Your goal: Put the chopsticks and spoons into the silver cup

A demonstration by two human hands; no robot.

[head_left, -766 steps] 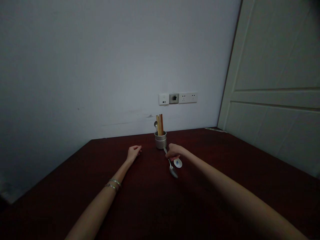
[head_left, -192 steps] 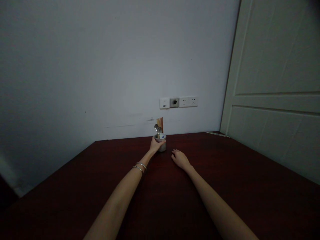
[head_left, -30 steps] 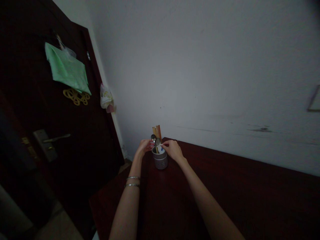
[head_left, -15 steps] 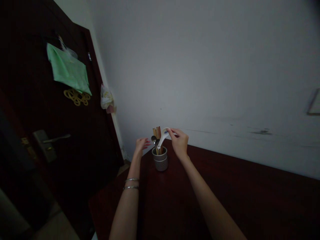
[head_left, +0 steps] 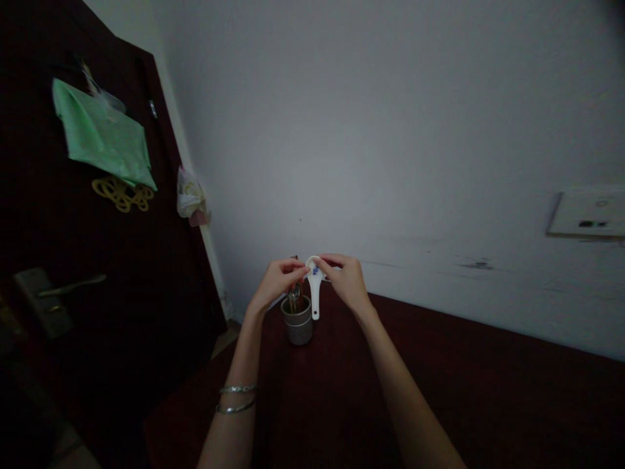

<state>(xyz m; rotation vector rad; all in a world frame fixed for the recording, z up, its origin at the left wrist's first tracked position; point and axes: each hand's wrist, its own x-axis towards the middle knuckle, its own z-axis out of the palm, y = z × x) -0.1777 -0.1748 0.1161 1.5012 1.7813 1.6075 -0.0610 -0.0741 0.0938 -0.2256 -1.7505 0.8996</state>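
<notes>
A white soup spoon (head_left: 315,286) with a blue mark in its bowl hangs handle down, in front of and just right of the utensil holder. My right hand (head_left: 346,277) is closed on the right rim of the bowl, thumb over the inside. From the other side, the fingers of my left hand (head_left: 279,281) pinch the bowl's left edge. A small white patch under my right fingers cannot be made out. The grey utensil holder (head_left: 299,327) stands upright on the table; chopsticks and metal spoons (head_left: 295,296) in it are partly hidden behind my left hand.
The dark red table (head_left: 332,391) meets a pale wall (head_left: 366,130) behind the holder. On the left is a dark door (head_left: 97,247) with a lever handle (head_left: 73,285) and a green cloth (head_left: 105,133). A plastic bag (head_left: 190,195) hangs beside it. A wall socket (head_left: 588,212) is at right.
The soup spoon has moved from above the holder to its right side and now hangs straight down. My left hand has come over and taken hold of its bowl. The view has turned slightly right.
</notes>
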